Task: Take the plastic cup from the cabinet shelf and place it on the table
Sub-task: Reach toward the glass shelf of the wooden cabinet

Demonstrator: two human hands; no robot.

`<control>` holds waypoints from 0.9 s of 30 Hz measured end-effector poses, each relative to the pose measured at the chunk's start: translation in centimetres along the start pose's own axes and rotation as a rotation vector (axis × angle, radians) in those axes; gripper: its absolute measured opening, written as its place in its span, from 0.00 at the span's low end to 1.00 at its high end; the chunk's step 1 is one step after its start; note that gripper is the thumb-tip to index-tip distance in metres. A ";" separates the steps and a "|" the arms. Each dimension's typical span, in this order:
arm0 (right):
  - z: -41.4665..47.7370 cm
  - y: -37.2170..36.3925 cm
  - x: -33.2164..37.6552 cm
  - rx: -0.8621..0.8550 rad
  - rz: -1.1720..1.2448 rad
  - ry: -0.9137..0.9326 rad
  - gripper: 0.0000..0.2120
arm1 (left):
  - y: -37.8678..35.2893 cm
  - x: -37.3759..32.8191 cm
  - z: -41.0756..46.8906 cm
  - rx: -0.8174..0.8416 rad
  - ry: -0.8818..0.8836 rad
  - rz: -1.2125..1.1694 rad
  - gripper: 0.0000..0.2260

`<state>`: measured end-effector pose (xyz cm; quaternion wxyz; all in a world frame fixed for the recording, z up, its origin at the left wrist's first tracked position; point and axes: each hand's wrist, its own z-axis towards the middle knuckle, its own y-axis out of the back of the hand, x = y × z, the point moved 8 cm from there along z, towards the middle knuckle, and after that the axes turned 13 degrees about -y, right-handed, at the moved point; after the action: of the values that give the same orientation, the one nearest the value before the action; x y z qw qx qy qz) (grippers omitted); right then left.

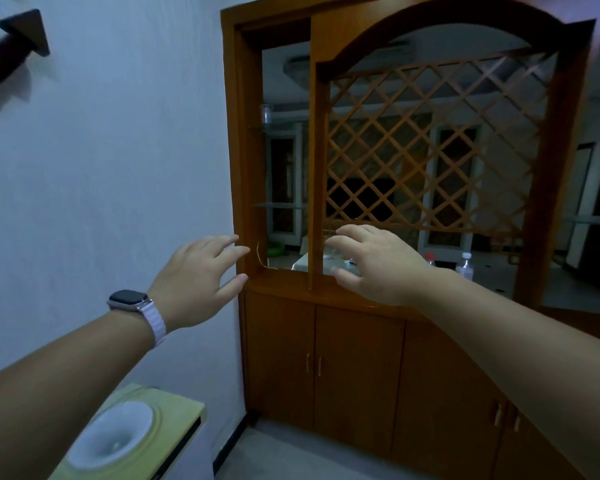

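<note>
A clear plastic cup [266,113] stands upright on a glass shelf [257,127] high in the narrow left bay of a wooden cabinet [357,358]. My left hand [196,277], with a watch on a pale strap at the wrist, is stretched forward with fingers spread, well below the cup and just left of the cabinet frame. My right hand [371,263] is also stretched out with fingers apart, in front of the cabinet's ledge under the lattice panel. Neither hand holds anything. A table [300,263] shows dimly through the cabinet opening.
A lower glass shelf [276,205] crosses the same bay. Closed doors with handles fill the cabinet's base. A water dispenser top [132,431] sits at lower left by the white wall. Two bottles [465,266] stand beyond the cabinet on the right.
</note>
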<state>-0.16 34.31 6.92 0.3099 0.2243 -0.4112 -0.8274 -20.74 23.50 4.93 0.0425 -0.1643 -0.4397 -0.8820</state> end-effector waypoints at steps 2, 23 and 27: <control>1.8 -2.4 -1.3 0.020 0.004 0.001 0.27 | -2.4 0.9 1.7 0.016 -0.003 -0.016 0.24; 28.4 -20.8 -14.4 0.060 0.078 0.129 0.28 | -20.4 13.1 23.2 0.168 0.030 0.213 0.22; 33.1 -23.2 -14.2 0.041 0.075 0.146 0.28 | -22.2 17.6 25.4 0.157 0.070 0.204 0.22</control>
<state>-18.42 73.06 8.10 0.3649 0.2746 -0.4123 -0.7883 -35.82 58.29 8.04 0.1602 -0.1736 -0.4864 -0.8412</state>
